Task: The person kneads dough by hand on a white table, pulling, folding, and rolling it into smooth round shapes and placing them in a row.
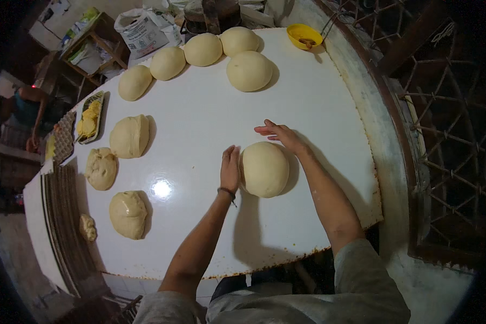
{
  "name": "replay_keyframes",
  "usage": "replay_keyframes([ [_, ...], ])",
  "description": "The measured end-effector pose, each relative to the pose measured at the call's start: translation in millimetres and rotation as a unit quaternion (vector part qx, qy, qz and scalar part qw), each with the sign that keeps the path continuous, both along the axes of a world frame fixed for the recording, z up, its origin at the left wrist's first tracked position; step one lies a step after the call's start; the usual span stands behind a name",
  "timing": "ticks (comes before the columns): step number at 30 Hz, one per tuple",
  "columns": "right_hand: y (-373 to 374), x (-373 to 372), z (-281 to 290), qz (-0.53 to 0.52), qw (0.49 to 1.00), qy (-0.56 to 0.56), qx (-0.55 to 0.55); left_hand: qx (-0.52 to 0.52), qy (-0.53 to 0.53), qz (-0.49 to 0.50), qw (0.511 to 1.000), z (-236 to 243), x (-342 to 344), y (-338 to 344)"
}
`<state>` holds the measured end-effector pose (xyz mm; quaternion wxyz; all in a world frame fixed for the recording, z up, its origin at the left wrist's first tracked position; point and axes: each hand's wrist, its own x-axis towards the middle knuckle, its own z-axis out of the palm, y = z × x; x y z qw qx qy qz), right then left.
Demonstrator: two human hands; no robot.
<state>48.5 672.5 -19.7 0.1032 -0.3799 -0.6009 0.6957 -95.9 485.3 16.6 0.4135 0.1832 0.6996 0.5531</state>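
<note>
A smooth round ball of dough (265, 169) lies on the white table (200, 129) in front of me. My left hand (230, 168) stands upright along its left side, fingers stretched forward and touching or nearly touching it. Over its far right edge reaches my right hand (281, 134), fingers extended to the left, with no grip on anything. At the table's left are rougher dough lumps: a folded one (129, 136), a lumpy one (101, 169), a glossy one (128, 215) and a small scrap (88, 227).
Several smooth dough balls (203, 49) line the far edge. A yellow bowl (304, 36) sits at the far right corner. A tray of yellow fat (89, 119), an egg carton (65, 136) and stacked boards (65, 216) are at left. A metal grille (443, 146) stands right; another person (27, 110) is at far left.
</note>
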Motion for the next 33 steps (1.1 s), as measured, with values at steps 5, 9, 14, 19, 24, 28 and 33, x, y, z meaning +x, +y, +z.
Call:
replay_keyframes([
  [5,-40.0,23.6,-10.6,-0.029,0.999,-0.020,-0.028,-0.015,0.028,-0.187,0.982,-12.9,-19.7,30.4],
  [9,-101.8,59.7,-1.3,0.022,0.999,-0.028,0.031,-0.045,-0.003,-0.176,0.983,-6.8,9.3,-30.7],
  [14,-222.5,92.8,10.5,0.047,0.991,-0.011,0.126,0.081,0.098,-0.233,0.964,18.3,34.6,-167.8],
  [19,-373.8,137.4,49.2,0.025,0.965,-0.026,0.261,0.084,0.249,-0.338,0.904,26.1,57.3,-280.9],
  [24,-364.2,117.0,76.5,0.049,0.945,-0.166,0.279,0.111,0.233,-0.383,0.887,25.8,44.5,-267.5],
  [28,-277.2,107.2,60.5,0.024,0.941,-0.187,0.282,0.055,0.408,-0.356,0.839,8.1,17.1,-203.8],
  [33,-305.0,129.0,3.8,-0.308,0.936,0.155,-0.066,0.122,0.124,-0.241,0.955,-35.5,51.1,-184.4],
])
